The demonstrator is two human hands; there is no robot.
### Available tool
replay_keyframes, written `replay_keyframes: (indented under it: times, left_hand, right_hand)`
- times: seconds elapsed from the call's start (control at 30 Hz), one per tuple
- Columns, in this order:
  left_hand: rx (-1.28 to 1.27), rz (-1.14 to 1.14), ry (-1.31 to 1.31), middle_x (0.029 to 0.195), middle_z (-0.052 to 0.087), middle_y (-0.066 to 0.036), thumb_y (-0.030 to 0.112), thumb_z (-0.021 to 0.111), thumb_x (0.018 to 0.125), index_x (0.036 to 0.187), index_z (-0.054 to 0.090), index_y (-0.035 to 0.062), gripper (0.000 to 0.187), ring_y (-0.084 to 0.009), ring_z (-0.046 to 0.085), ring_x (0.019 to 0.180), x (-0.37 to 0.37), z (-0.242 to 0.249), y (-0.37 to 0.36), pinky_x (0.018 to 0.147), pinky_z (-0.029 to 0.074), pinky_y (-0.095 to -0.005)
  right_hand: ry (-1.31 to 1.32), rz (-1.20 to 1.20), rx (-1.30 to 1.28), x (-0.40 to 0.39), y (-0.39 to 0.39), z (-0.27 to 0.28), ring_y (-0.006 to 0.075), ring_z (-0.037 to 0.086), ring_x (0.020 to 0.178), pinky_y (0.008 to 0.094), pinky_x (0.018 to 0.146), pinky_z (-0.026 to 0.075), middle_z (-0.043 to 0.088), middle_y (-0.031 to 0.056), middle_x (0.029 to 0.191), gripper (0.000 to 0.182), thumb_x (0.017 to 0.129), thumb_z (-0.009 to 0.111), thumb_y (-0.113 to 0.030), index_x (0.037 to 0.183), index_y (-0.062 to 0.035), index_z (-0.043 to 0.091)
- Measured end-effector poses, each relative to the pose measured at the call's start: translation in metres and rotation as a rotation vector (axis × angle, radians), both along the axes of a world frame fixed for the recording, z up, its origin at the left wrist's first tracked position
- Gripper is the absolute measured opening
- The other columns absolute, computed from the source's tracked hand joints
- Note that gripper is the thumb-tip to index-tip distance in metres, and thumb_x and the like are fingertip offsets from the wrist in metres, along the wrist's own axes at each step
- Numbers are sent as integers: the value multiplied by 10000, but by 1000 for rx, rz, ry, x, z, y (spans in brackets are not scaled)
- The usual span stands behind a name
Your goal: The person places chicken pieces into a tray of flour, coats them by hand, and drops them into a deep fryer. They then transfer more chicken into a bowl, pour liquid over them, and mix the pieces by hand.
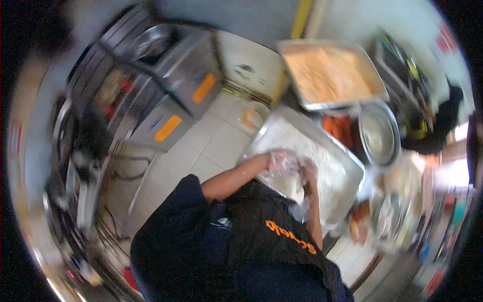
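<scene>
Over a large metal tray (359, 182) spread with white flour-like powder (327, 163), my two hands are close together. My left hand (283, 162) reaches in from the left and is coated in white powder. Its fingers are blurred. Right beside it is my right hand (307, 170), powdery too, with the forearm coming up from below. Whether anything lies between the hands cannot be made out. The tray's near edge is against the front of my dark apron (261, 221).
Behind stands another metal tray (334, 75) full of an orange-tinted, floury mix. To its right is an oval metal bowl (378, 135) with pale contents. A steel cabinet (176, 108) with orange labels stands at left. Tiled floor (201, 136) lies between.
</scene>
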State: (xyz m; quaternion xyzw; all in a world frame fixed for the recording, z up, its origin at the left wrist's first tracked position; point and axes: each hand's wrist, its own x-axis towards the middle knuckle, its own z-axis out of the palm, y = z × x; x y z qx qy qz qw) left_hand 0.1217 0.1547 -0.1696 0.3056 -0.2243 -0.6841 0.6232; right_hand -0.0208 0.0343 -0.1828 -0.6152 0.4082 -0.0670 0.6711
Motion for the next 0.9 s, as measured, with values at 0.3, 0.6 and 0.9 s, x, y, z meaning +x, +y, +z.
replay_keyframes:
  times: [0.3,0.6,0.9]
  left_hand:
    - [458,289,34,1291,323,-140,389,396,853,1216,407,104,461,-254,361,1155,-4,38,92,920,338,-426]
    - [493,594,-292,1024,513,-26,396,518,814,1091,492,124,390,-144,501,881,-31,76,166,759,423,-292]
    - [787,761,-288,838,562,-40,380,537,782,956,531,77,350,-138,526,772,-118,1,253,629,431,-292]
  right_hand:
    - [-25,312,-430,16,-32,-23,154,544,674,279,544,450,586,54,792,191,758,532,-167,889,-33,568]
    - [328,469,-1348,-11,-76,30,307,576,845,376,711,452,594,193,901,359,751,503,-332,903,-17,586]
    - [-148,276,21,75,-103,48,144,471,408,291,420,402,467,30,469,319,818,491,-314,628,-58,505]
